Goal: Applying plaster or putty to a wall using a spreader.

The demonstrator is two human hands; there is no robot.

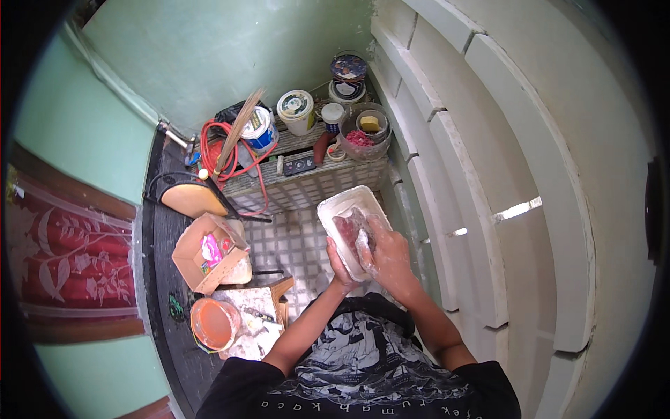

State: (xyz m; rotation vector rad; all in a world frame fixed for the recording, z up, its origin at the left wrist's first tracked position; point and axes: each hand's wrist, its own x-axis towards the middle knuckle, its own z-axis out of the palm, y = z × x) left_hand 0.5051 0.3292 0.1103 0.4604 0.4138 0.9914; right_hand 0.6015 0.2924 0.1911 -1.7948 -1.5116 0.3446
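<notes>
I hold a white rectangular tub (364, 196) in front of my shirt. My left hand (339, 267) is closed on its near left side, with the thumb along the wall and the other fingers hidden beneath. My right hand (388, 257), coated with white powder or paste, reaches down into the tub. Its fingers are bent against a whitish-grey, crumpled-looking thing (359, 218), whose kind I cannot make out. Next to it a reddish-brown patch (345, 232) shows inside the tub.
A wooden bench (262, 188) ahead carries paint buckets (296, 112), a red hose (208, 148), and a clear basin (377, 149). At left are a chair (190, 198), a cardboard box (202, 276), an orange-filled bucket (213, 324), and a stained stool (255, 304). Pale ledges (467, 202) line the right wall.
</notes>
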